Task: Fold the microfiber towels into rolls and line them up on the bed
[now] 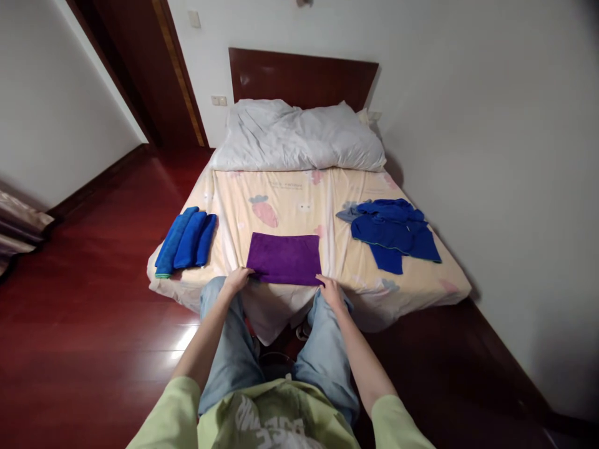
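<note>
Purple rectangular towel of soft cloth [283, 259] lies flat at the near edge of the bed [304, 221], centred in front of the person. Fingers of the left hand [238, 279] are pinched on its near left corner; fingers of the right hand [331, 291] are pinched on its near right corner.

Progress, as judged from the layout: three blue rolled or tightly folded towels [189, 242], set side by side at the left, appear complete. The purple towel is spread but not rolled. The loose heap of blue cloth [393, 234] at the right appears unprocessed.

Visibility limits: the towel's underside and the fingertips beneath it are hidden. Whether the towel is single or doubled cannot be determined. Overlap in the heap prevents a count; the grey-blue fabric [349, 213] beside it is partly covered and indistinct.
</note>
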The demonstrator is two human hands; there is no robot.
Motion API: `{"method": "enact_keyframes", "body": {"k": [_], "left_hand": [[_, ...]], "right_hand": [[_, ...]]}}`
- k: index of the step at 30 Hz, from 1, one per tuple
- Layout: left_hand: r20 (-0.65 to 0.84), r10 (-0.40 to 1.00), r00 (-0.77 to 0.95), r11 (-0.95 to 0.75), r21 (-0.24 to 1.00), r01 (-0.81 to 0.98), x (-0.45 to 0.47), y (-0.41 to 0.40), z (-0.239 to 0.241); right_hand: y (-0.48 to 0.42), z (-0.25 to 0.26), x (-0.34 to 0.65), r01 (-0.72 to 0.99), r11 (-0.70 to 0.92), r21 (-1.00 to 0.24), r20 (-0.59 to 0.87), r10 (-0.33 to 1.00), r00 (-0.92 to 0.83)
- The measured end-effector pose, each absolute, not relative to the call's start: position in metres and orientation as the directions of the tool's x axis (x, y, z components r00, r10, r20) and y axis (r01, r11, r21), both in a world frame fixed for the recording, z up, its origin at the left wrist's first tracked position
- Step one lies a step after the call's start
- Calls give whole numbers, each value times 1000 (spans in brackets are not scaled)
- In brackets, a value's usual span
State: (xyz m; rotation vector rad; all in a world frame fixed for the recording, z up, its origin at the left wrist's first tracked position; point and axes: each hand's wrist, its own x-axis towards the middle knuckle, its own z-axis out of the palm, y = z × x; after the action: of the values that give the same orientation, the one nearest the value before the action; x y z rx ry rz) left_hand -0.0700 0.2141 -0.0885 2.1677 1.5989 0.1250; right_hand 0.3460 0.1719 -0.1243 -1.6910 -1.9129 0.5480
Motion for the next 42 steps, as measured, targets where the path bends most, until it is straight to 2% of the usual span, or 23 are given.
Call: {"method": "enact_keyframes", "body": {"k": [4, 9, 16, 21, 24, 28, 42], "left_hand": [[-165, 954, 252, -131, 524, 841, -73, 222, -81], [-154, 965, 214, -88, 577, 812, -80, 229, -75], [-69, 992, 104, -23, 717, 697, -80, 232, -64], [-110, 988, 108, 20, 787, 616, -77, 236, -69], [-142, 988, 53, 77, 773, 630, -76, 239, -74], [-161, 987, -15, 128, 721, 681, -74, 243, -76], [-156, 977, -144, 210, 610, 764, -61, 254, -91]], "right_hand": [[176, -125, 347, 757, 106, -645, 133, 991, -25], [180, -129, 351, 715, 96, -692, 160, 987, 23], [189, -128, 352, 578, 75, -813, 181, 975, 128], [193, -127, 352, 542, 20, -840, 156, 966, 206], [194, -129, 352, 567, -26, -823, 129, 964, 232], [197, -132, 354, 590, -10, -807, 139, 969, 206], [215, -140, 353, 625, -48, -779, 135, 961, 242]]}}
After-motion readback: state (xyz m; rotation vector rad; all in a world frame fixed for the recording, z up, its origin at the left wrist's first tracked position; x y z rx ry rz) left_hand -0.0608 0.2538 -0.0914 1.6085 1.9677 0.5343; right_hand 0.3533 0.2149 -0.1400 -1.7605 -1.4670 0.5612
